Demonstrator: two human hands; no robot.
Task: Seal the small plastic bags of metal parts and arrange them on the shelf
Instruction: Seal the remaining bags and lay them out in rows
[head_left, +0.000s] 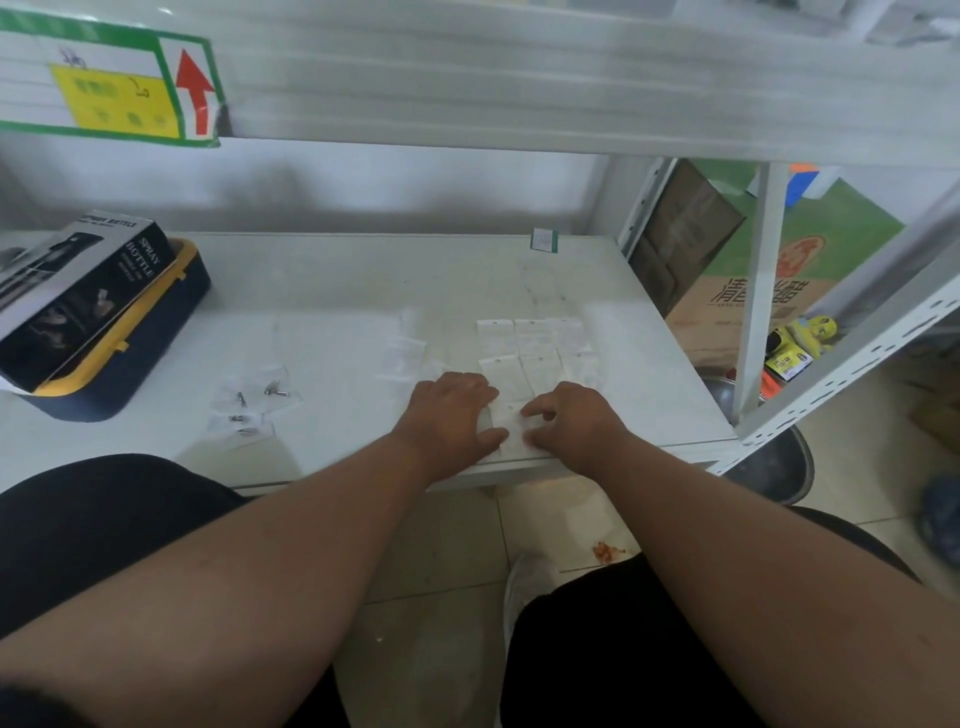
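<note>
Pressing down on a small plastic bag at the near edge of the white shelf, both hands together. Left hand flat, fingers straight and spread over the bag's left side, thumb stretched along its near edge. Right hand on the bag's right side, fingers bent with the tips on the plastic — whether pinching the bag or only pressing it cannot be told. Just beyond the hands, a tidy block of flat bags in rows, edges touching, each with a small hole near its top. Left of that block, a few clear bags lying loosely, hard to make out against the white surface. Further left and well apart, a scatter of clear bags holding small metal parts — screws or bolts, too small to say which. At the far left of the shelf, a dark blue case with yellow trim, and a black box marked "SPRAY BOTTLE" resting tilted on top of it. At the far edge, a small green-bordered label. Overhead, the front rail of an upper shelf with a green-framed sign bearing a yellow patch and a red arrow pointing up. To the right, past the shelf's post, cardboard boxes on the floor.
</note>
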